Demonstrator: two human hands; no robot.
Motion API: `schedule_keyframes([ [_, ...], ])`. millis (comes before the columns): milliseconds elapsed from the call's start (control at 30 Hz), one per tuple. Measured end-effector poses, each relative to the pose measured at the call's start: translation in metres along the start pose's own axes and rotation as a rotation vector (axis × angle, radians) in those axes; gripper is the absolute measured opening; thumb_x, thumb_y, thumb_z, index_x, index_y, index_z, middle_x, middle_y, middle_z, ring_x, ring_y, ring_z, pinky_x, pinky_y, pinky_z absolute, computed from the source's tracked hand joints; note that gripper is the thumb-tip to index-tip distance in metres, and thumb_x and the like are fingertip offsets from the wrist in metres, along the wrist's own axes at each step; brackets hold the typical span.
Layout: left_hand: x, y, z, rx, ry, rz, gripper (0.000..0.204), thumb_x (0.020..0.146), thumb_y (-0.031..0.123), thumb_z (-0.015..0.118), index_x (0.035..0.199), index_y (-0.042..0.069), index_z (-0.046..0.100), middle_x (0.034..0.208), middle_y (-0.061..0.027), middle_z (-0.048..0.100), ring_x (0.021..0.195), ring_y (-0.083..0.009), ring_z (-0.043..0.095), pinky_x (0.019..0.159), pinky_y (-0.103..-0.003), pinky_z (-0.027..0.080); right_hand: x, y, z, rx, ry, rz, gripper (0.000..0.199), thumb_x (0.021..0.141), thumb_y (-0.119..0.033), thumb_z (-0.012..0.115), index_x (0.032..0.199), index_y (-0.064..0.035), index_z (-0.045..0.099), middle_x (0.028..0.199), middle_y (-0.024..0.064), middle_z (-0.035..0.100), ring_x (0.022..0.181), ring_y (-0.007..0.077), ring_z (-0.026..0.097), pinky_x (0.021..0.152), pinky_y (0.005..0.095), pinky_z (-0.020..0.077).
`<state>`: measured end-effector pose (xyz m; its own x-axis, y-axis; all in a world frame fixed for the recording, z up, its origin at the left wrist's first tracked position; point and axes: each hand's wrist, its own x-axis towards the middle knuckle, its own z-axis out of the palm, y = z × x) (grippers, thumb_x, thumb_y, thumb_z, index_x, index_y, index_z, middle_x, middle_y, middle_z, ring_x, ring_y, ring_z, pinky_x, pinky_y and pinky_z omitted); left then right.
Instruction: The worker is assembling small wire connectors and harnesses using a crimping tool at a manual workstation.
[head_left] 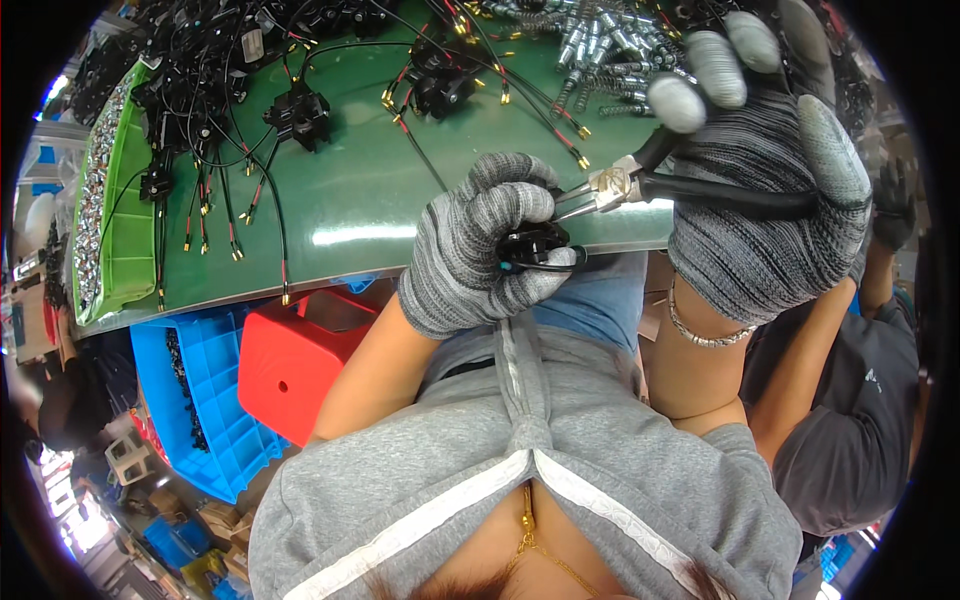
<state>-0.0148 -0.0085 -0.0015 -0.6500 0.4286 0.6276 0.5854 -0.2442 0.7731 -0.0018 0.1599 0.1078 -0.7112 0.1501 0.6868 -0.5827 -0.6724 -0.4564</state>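
Observation:
My left hand (pixel 470 240), in a grey striped knit glove, is closed around a small black plastic part (pixel 535 242) with a thin black wire, just off the front edge of the table. Much of that part is hidden by the fingers. My right hand (pixel 765 190), gloved alike, holds pliers (pixel 612 188) with black handles; its fingers are loosely spread while one handle crosses the palm. The steel jaws point left and reach to the left fingertips, above the black part. Whether the jaws touch it I cannot tell.
On the green table (pixel 360 190) lie wired black parts (pixel 300 115) and a heap of metal springs (pixel 610 50). A green bin (pixel 135 225) of small metal pieces stands left. Below are a blue crate (pixel 225 385) and a red stool (pixel 285 370). A co-worker's dark shirt (pixel 850 420) is at right.

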Motion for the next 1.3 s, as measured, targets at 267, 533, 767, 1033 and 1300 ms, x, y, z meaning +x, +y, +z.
schedule_keyframes([
  [267,0.002,-0.003,-0.002,-0.035,0.028,0.062,0.049,0.066,0.016,0.083,0.105,0.011,0.054,0.107,-0.0171,0.058,0.089,-0.0269,0.063,0.075,-0.035,0.053,-0.003,0.002,0.010,0.125,0.066,0.074,0.043,0.091,-0.019,0.050,0.128,0.0004,0.041,0.096,0.0199,0.058,0.086,0.0286,0.063,0.070,0.0501,0.0601],
  [533,0.004,-0.002,0.000,-0.061,0.048,0.104,0.049,0.064,0.016,0.084,0.104,0.011,0.056,0.107,-0.0171,0.057,0.089,-0.0274,0.063,0.075,-0.035,0.053,-0.001,0.005,-0.013,0.187,-0.002,-0.002,0.036,0.092,-0.021,0.049,0.120,0.0016,0.046,0.090,0.0196,0.059,0.078,0.0265,0.064,0.063,0.0429,0.0620],
  [767,0.004,0.000,-0.006,0.010,-0.013,0.073,0.047,0.062,0.016,0.084,0.100,0.010,0.057,0.103,-0.0177,0.058,0.087,-0.0292,0.063,0.073,-0.035,0.053,0.008,0.004,0.001,0.294,-0.021,0.132,0.036,0.092,-0.021,0.048,0.121,0.0002,0.045,0.092,0.0200,0.059,0.080,0.0284,0.063,0.070,0.0480,0.0602],
  [1033,-0.001,-0.002,-0.007,-0.156,-0.006,-0.027,0.043,0.063,0.017,0.083,0.096,0.007,0.058,0.099,-0.0173,0.059,0.091,-0.0294,0.060,0.075,-0.037,0.051,0.017,0.002,-0.022,0.474,-0.194,0.447,0.053,0.088,-0.012,0.052,0.136,0.0000,0.031,0.111,0.0220,0.051,0.099,0.0332,0.057,0.086,0.0600,0.0500],
  [1300,0.004,0.000,-0.012,0.035,-0.025,0.093,0.045,0.064,0.017,0.081,0.101,0.010,0.058,0.095,-0.0148,0.061,0.086,-0.0325,0.061,0.071,-0.039,0.051,0.022,0.014,-0.031,0.379,-0.258,0.399,0.052,0.087,-0.005,0.051,0.135,-0.0008,0.030,0.110,0.0207,0.051,0.095,0.0304,0.059,0.080,0.0542,0.0547],
])
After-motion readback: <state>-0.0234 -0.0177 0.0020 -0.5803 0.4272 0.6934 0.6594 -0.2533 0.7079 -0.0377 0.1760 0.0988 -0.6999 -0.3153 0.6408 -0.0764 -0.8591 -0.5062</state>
